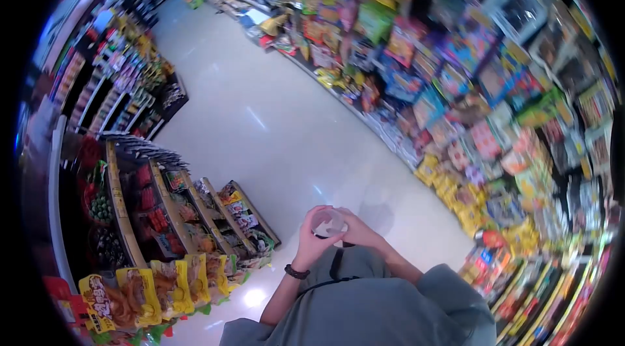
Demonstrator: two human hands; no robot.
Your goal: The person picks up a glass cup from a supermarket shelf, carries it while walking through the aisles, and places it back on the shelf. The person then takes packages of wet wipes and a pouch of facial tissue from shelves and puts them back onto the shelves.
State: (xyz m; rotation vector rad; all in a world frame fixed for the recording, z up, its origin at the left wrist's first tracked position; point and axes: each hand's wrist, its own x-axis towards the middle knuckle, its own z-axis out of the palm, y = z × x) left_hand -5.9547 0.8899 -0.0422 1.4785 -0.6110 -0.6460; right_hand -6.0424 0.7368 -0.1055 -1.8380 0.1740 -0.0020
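Both my hands are together in front of my body, low in the head view, around a small pale, rounded container [327, 221] that looks like a cup or jar. My left hand [311, 239] wraps its left side, with a dark beaded bracelet [297, 272] on that wrist. My right hand [358, 229] holds the right side, its fingers partly hidden behind the container. What is inside the container is too blurred to tell. My grey-green clothing [390, 304] is just below the hands.
A pale shiny floor [254, 131] runs between shelves. Packed snack shelves [456, 72] line the right side. At the left stands a stepped shelf [166, 209] with yellow snack bags [172, 287] hanging at its near end; another stocked shelf [114, 79] stands farther back.
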